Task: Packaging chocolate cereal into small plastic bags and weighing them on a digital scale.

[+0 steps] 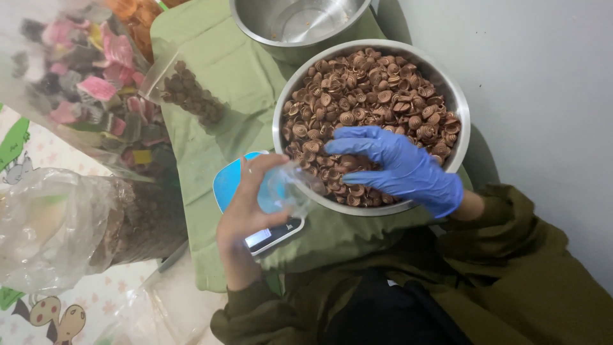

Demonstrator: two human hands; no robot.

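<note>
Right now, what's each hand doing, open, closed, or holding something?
Left hand: closed on a small clear plastic bag.
Right hand, blue-gloved: fingers curled into the brown spiral snacks in the steel bowl.

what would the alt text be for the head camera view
A right hand in a blue glove reaches into a steel bowl full of brown spiral snacks, while the bare left hand holds a small clear bag at the bowl's rim, above a blue kitchen scale on a green cloth.

Soft, even indoor light fills the frame; the round steel bowl of brown spiral snacks [454, 102] throws a faint shadow rightward, while clear plastic bags [54, 223] at left blur and catch mild glare.
</note>
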